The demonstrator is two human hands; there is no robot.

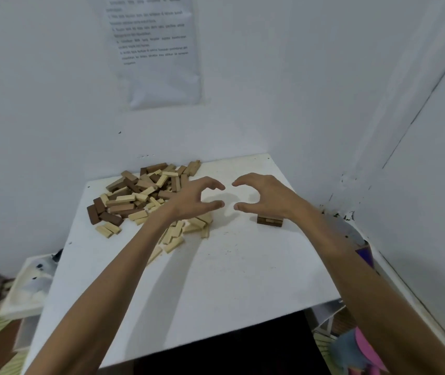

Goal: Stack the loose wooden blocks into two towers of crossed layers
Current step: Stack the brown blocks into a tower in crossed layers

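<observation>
Loose wooden blocks (pixel 145 196), light and dark, lie heaped on the far-left part of the white bench (pixel 216 280). Long axes run every way. Several pale ones nearest the viewer slant from near-left to far-right, flat on the top. The heap reaches the bench's far edge and comes close to its left edge.

A low started stack (pixel 269 221) sits right of centre, apart from the heap and partly hidden under the right wrist. Its axis cannot be told.

Left hand (pixel 194 198) and right hand (pixel 264 196) hover side by side over the bench, each curved in a wide C with thumb apart from fingers, holding nothing.

Bare bench top spreads between heap and stack and toward the near edge. Walls close in at the back and right.
</observation>
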